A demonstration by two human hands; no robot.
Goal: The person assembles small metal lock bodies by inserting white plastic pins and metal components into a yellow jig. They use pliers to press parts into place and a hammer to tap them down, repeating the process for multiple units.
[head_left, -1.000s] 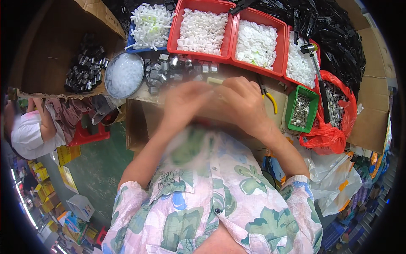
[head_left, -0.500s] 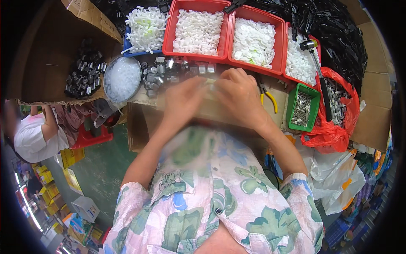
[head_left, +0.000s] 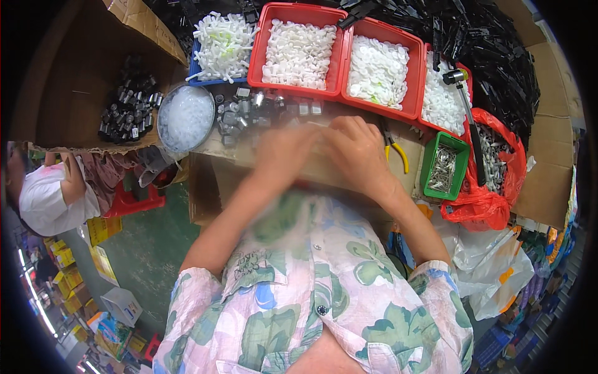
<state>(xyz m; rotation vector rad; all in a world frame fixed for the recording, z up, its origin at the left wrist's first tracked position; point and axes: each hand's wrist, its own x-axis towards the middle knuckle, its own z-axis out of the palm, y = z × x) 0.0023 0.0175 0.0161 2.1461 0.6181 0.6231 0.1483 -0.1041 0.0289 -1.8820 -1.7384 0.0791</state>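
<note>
My left hand (head_left: 283,151) and my right hand (head_left: 359,151) meet over the near edge of the cardboard-covered work surface. Motion smears the left fingers, so their grip does not show. The right fingers curl inward in a pinch; whatever they hold is hidden. Just beyond the left hand lie several small grey and silver metal pieces (head_left: 233,118). Past the hands stand a red bin (head_left: 342,47) of small white plastic parts and a second red bin (head_left: 418,68) of white discs. Pliers with yellow handles (head_left: 398,156) lie right of my right hand.
At left are a cardboard box (head_left: 59,93) with dark metal pieces and a round tub (head_left: 186,117). A blue tray (head_left: 198,70) holds white pegs. Rightward stand a green box (head_left: 460,163) of metal pins, a hammer (head_left: 471,118) and a red bag (head_left: 483,206). Another person (head_left: 56,193) sits far left.
Both hands have shifted slightly nearer to me in the picture, and the left one moved a little right. The bins sit slightly lower and farther right in view.
</note>
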